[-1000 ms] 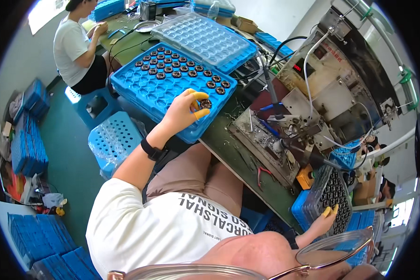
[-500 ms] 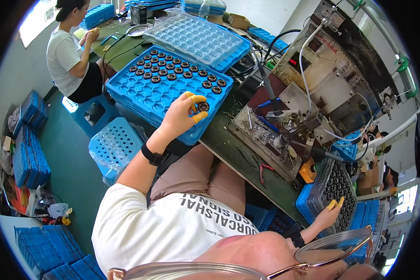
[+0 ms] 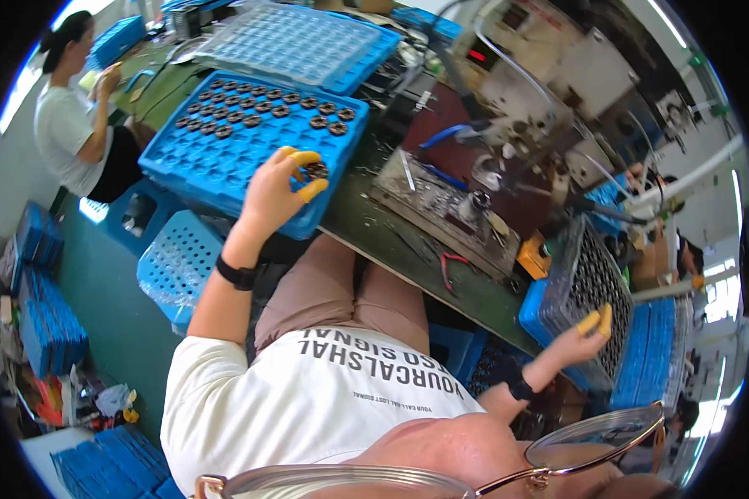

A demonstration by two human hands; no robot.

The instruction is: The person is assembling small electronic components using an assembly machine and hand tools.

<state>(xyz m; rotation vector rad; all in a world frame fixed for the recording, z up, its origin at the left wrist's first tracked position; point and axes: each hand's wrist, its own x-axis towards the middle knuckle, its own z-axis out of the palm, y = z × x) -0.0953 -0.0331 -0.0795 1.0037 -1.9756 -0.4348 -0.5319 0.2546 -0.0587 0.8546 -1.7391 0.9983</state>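
dark round part [image 3: 316, 170] pinched in left hand [image 3: 273, 193]

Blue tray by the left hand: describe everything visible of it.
The blue tray looks like moulded plastic, rectangular with rounded corners and rows of hollows. Dark round pieces sit mostly across its far side; many nearer hollows are bare. It lies flat and uncovered at the green table's edge. The left hand pinches another piece over its near side; contact is unclear.
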